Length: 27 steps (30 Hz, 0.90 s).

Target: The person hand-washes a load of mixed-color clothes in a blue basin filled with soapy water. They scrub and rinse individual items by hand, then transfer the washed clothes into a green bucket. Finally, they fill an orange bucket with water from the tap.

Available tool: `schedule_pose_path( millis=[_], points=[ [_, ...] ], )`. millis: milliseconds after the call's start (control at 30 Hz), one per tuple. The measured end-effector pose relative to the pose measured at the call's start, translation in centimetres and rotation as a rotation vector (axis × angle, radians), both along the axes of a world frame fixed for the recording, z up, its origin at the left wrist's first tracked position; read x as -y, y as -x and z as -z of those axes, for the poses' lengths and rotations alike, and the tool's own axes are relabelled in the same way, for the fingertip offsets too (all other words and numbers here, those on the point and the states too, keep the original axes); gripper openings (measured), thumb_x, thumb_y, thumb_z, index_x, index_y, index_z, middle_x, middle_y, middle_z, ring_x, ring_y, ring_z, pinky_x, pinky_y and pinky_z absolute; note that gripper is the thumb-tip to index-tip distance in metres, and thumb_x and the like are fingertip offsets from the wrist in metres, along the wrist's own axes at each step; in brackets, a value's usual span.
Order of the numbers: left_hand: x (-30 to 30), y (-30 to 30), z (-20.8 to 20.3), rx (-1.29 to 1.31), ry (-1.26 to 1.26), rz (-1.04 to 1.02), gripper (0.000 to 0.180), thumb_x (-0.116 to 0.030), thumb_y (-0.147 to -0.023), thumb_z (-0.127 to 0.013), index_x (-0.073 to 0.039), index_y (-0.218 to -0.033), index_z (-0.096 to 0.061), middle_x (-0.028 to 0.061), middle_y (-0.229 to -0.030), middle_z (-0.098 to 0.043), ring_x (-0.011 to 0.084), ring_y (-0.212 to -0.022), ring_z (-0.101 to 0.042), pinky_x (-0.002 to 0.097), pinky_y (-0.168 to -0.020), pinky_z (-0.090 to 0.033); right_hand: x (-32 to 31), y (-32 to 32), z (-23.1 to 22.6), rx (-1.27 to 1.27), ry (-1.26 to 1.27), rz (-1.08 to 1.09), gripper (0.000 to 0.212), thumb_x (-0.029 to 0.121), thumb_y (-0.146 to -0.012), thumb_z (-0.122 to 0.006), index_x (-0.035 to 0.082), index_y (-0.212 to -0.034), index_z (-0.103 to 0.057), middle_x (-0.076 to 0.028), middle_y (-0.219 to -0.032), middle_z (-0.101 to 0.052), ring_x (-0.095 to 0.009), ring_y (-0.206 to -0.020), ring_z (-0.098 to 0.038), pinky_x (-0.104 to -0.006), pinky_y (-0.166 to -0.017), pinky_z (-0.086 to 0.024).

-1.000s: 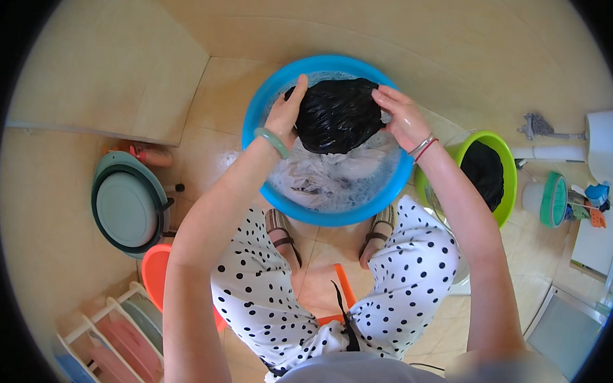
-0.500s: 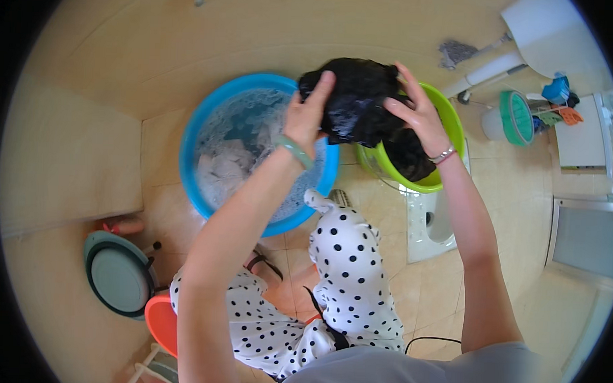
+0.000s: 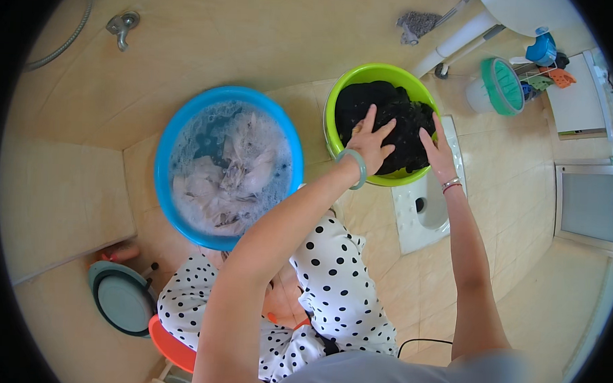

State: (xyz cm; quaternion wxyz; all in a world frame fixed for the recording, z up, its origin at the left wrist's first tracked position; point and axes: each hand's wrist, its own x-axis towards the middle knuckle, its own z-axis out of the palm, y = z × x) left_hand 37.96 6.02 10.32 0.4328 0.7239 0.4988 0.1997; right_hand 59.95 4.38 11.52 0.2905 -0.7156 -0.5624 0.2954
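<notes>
In the upper right of the frame, the left hand [image 3: 370, 143] and right hand [image 3: 437, 152] press flat and open, gripping nothing, on the sodden black cloth bundle [image 3: 390, 123] in the round lime-green plastic basin [image 3: 376, 123]; it looks limp, heavy and slippery, best gathered in bunched handfuls.

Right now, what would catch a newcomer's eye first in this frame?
Both hands, the left hand and the right hand, press flat on black wet cloth in a green basin at upper centre. Left of it, a blue basin holds foamy water and pale laundry.
</notes>
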Motion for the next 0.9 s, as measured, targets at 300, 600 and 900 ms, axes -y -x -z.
schedule_pose_path(
  millis=[300,600,900],
  points=[
    [0.6,-0.7,1.0,-0.454,0.002,0.49,0.069,-0.029,-0.089,-0.062,-0.044,-0.149,-0.031,0.0106,-0.163,0.007,0.0401,-0.145,-0.021,0.0486,-0.108,-0.029,1.0,-1.2,7.1,0.111,0.145,-0.152,0.076,0.01,-0.079,-0.058,0.004,-0.148,-0.029,-0.022,-0.145,-0.042,-0.037,-0.135,-0.04,-0.0364,-0.112,-0.031],
    [0.1,8.7,0.5,0.124,-0.169,0.135,0.042,-0.022,-0.09,-0.06,-0.027,-0.131,-0.058,0.0168,-0.151,-0.037,0.0355,-0.123,-0.053,0.0414,-0.105,-0.043,-0.2,0.9,-1.2,0.884,0.219,-0.225,0.053,0.013,-0.081,-0.063,0.001,-0.132,-0.05,-0.022,-0.132,-0.054,-0.038,-0.121,-0.052,-0.0426,-0.102,-0.043],
    [9.5,33.6,8.2,-0.754,0.36,0.033,0.093,-0.059,-0.082,-0.065,-0.037,-0.154,-0.011,0.0199,-0.16,-0.005,0.0407,-0.147,-0.004,0.0619,-0.113,-0.014,-1.6,27.0,3.1,0.174,0.117,-1.0,0.087,0.034,-0.074,-0.081,0.031,-0.148,-0.036,-0.013,-0.158,-0.022,-0.038,-0.145,-0.02,-0.0544,-0.112,-0.03]
  ],
)
